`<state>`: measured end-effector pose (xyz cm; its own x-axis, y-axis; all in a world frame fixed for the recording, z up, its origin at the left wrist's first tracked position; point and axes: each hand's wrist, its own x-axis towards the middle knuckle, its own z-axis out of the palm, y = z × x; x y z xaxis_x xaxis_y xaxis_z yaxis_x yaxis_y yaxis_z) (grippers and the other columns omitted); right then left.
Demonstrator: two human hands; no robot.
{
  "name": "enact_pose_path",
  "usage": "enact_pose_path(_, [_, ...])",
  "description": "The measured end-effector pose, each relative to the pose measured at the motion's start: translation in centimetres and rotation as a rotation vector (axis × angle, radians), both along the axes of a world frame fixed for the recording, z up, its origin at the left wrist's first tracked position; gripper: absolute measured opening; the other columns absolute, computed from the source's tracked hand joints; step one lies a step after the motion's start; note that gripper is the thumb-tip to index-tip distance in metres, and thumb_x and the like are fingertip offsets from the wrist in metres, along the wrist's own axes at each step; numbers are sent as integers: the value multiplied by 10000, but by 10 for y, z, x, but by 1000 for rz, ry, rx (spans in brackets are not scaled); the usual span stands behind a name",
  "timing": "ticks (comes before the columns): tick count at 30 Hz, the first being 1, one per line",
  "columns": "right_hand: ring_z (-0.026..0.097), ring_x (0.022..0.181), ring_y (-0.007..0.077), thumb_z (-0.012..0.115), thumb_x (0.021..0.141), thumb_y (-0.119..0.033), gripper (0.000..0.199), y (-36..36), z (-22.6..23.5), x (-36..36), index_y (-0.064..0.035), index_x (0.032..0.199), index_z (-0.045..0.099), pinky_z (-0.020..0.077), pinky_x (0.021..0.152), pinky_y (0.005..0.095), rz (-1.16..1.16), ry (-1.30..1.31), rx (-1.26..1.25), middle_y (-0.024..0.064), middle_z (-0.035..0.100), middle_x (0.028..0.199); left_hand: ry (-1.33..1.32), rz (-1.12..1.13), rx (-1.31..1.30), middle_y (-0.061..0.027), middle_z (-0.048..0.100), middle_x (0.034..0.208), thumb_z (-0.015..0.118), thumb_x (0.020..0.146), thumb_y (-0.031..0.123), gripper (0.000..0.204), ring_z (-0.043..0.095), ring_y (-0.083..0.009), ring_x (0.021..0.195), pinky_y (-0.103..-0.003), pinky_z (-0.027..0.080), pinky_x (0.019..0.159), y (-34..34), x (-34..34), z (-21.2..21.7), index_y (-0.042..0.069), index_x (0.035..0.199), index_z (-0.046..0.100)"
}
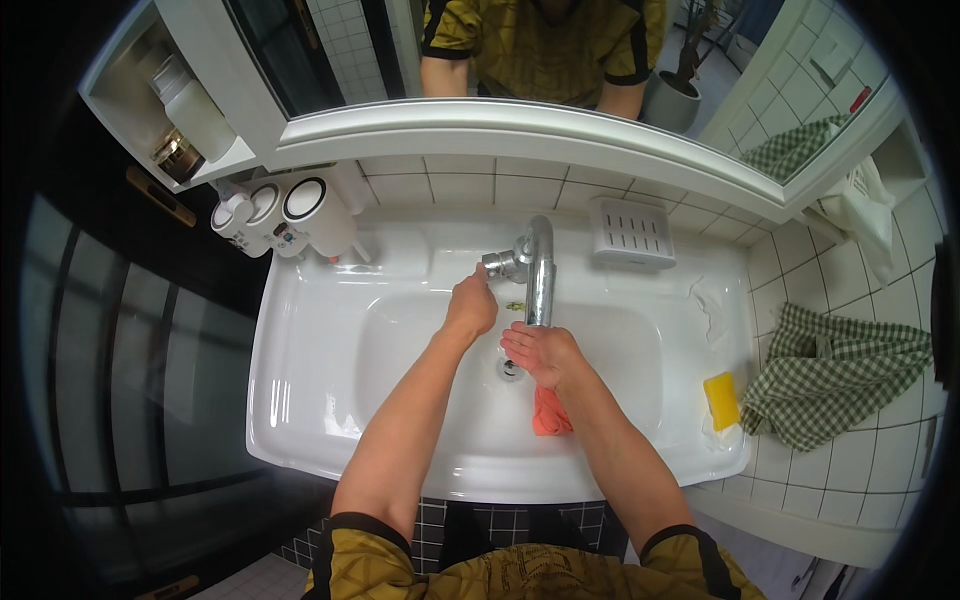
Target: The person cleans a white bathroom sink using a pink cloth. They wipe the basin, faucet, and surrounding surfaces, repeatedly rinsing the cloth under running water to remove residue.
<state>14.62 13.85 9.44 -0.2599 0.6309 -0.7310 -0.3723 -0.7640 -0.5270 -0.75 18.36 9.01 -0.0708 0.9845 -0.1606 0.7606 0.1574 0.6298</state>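
Seen from above, a chrome tap (538,268) stands at the back of a white washbasin (330,330), its spout reaching forward over the bowl. The left hand (472,305) rests at the tap's side lever, fingers curled together around or against it; the exact grip cannot be told. The right hand (540,352) is held flat and open just under the spout, fingers spread toward the left, above the drain (511,369). Beneath that wrist a salmon-pink cloth (551,412) lies in the bowl, partly hidden by the forearm.

On the basin's right rim lies a yellow sponge (721,399), with a green checked towel (838,375) draped on the tiled ledge just beside it. A white soap dish (631,233) sits behind the tap to the right. At the back left stand three white cups (283,217) in a row. A mirror (540,45) above shows the person's yellow patterned shirt.
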Motion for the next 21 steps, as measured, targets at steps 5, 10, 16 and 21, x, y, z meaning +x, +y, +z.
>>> enact_pose_path(5, [421, 1292, 404, 326, 970, -105, 474, -2, 8, -4, 166, 1358, 299, 391, 1094, 435, -117, 100, -54, 318, 367, 1396, -55, -13, 30, -288, 634, 982, 488, 898, 98, 471, 609, -443, 941, -459, 481, 835, 0, -6, -6, -10, 1355, 454])
enact_pose_path(10, [367, 1312, 449, 316, 961, -92, 495, -3, 12, -11, 186, 1363, 241, 367, 1114, 471, -187, 136, -57, 346, 309, 1411, -89, -29, 55, -294, 631, 959, 482, 903, 94, 460, 614, -437, 919, -435, 481, 829, 1, -13, -14, -15, 1349, 460])
enact_pose_path(16, [286, 1366, 435, 265, 1014, -149, 504, -4, 10, -17, 173, 1392, 177, 335, 1131, 485, -245, 178, -89, 333, 200, 1470, -351, 76, -50, -262, 591, 1185, 566, 917, 188, 594, 587, -308, 1123, -341, 451, 929, -6, -18, -16, 6, 1438, 349])
enact_pose_path(21, [269, 1386, 401, 337, 1005, -122, 520, 1, 25, -39, 144, 1417, 167, 290, 1153, 449, -162, 210, -74, 300, 183, 1501, -689, 302, -106, -265, 407, 1435, 638, 883, 359, 812, 436, -300, 1325, -354, 396, 1030, -49, -49, -44, 0, 1488, 232])
